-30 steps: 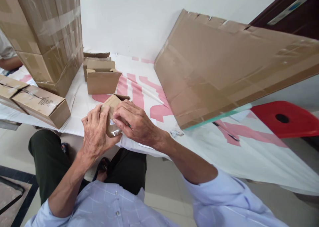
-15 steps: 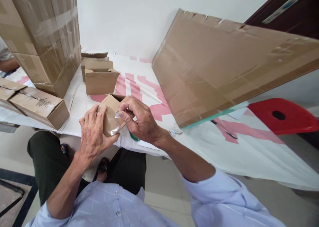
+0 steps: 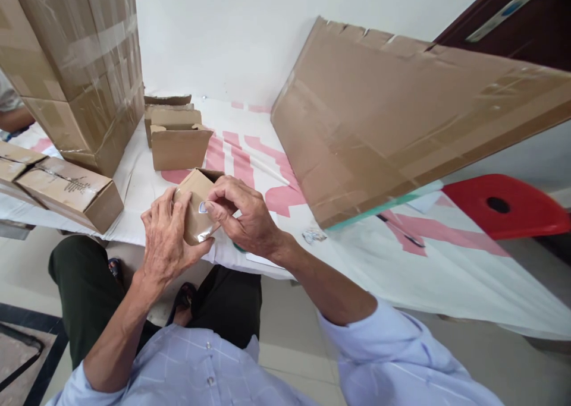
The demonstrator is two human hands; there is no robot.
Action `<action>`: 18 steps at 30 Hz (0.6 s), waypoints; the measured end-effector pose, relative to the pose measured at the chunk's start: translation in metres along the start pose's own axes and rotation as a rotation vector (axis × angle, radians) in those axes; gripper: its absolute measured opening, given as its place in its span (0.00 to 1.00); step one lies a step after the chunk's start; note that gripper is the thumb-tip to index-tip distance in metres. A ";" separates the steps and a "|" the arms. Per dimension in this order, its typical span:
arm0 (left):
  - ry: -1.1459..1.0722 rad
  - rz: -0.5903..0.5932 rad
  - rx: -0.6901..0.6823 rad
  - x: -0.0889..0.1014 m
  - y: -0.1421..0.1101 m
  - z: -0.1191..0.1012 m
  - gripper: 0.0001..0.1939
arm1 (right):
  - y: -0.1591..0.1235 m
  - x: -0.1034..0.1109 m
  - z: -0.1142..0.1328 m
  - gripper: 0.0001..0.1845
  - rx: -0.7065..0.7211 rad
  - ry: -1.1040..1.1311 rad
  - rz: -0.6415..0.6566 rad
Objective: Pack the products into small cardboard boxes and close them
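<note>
A small cardboard box [image 3: 196, 216] is at the table's front edge, tilted toward me, with clear tape shining along its lower end. My left hand [image 3: 167, 233] grips it from the left, fingers over the top and thumb along the near end. A small white and blue sticker [image 3: 203, 207] lies against the box's face. Thumb and forefinger of my right hand [image 3: 243, 216] are pinched together at the sticker's right edge. The fingertips partly cover it, so whether it is fully stuck down is hidden.
Open small boxes [image 3: 181, 147] stand behind my hands. Closed boxes [image 3: 71, 189] lie at left, beside a tall taped stack [image 3: 89, 73]. A large cardboard sheet [image 3: 392, 115] leans at right, near a red stool [image 3: 508, 207]. Another person's arm [image 3: 15, 119] shows far left.
My right hand has shifted slightly left, and the sticker now sits a little further left and lower on the box's face. My left hand and the box have stayed in place.
</note>
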State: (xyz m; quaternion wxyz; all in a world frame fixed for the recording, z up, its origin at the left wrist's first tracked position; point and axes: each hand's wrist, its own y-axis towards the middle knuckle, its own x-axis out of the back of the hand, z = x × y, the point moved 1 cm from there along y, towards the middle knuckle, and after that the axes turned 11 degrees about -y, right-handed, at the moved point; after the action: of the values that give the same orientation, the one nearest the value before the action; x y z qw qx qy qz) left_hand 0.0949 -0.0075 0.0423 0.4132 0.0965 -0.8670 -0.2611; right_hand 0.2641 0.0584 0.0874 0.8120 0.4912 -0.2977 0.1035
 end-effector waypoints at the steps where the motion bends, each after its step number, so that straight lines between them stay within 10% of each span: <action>1: 0.004 0.000 0.000 0.000 0.000 0.000 0.45 | 0.000 -0.001 0.000 0.09 0.009 -0.007 -0.008; 18: 0.020 -0.016 -0.001 0.000 0.001 -0.001 0.43 | -0.002 -0.005 0.001 0.10 0.004 -0.068 0.025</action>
State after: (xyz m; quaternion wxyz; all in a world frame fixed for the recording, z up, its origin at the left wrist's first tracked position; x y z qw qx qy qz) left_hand 0.0953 -0.0076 0.0434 0.4199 0.1062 -0.8619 -0.2638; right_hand 0.2608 0.0576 0.0834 0.7991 0.4924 -0.3310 0.0975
